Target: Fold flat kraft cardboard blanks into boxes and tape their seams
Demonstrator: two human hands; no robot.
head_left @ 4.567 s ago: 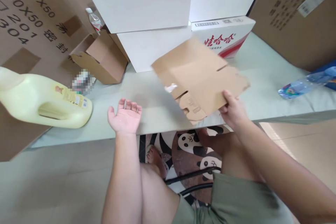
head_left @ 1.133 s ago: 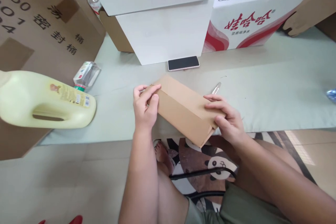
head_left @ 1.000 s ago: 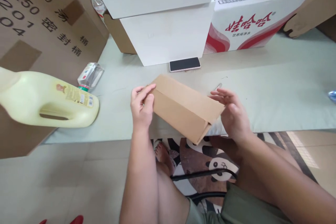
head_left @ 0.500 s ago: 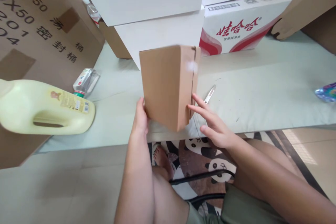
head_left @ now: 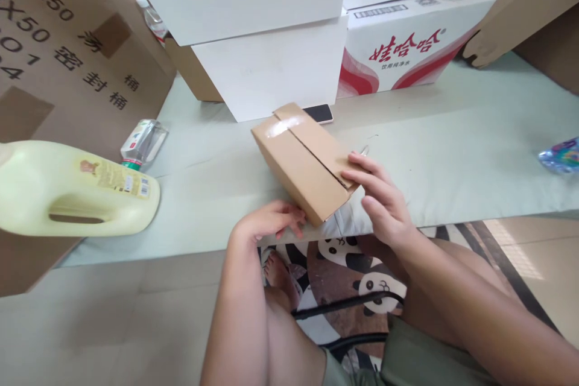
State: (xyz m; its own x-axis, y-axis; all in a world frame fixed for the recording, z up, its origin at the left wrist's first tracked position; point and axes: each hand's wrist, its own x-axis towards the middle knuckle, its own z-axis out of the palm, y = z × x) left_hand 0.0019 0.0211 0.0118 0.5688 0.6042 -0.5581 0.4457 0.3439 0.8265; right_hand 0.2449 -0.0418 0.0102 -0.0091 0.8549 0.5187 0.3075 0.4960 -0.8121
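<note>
A pale green cloth covers the worktop (head_left: 452, 151), with a white carton (head_left: 280, 66) and a red-and-white carton (head_left: 407, 51) along its far side. Near the middle, just in front of the white carton, is the cardboard box (head_left: 298, 163), and its pose is what has just changed. Half a second ago it stood on end with a plain broad face toward the person; now it has been tipped over, so that a narrower face with a dark lengthwise seam and a shiny strip of tape (head_left: 283, 126) looks upward. The black phone (head_left: 321, 113), hidden then, peeks out behind the box's far end.

The left hand (head_left: 274, 220) has gone from the box's side to its near left corner, wrist bent and fingers loosely curled; I cannot tell whether they pinch the cardboard. The right hand (head_left: 384, 199) is spread, fingertips on the face beside the seam, thumb clear of the box (a slim metallic item (head_left: 365, 150) shows just past those fingers). For the work in hand, I judge this a turning of the box that leaves the seam within reach. Whether its underside rests on the cloth is hidden.
</note>
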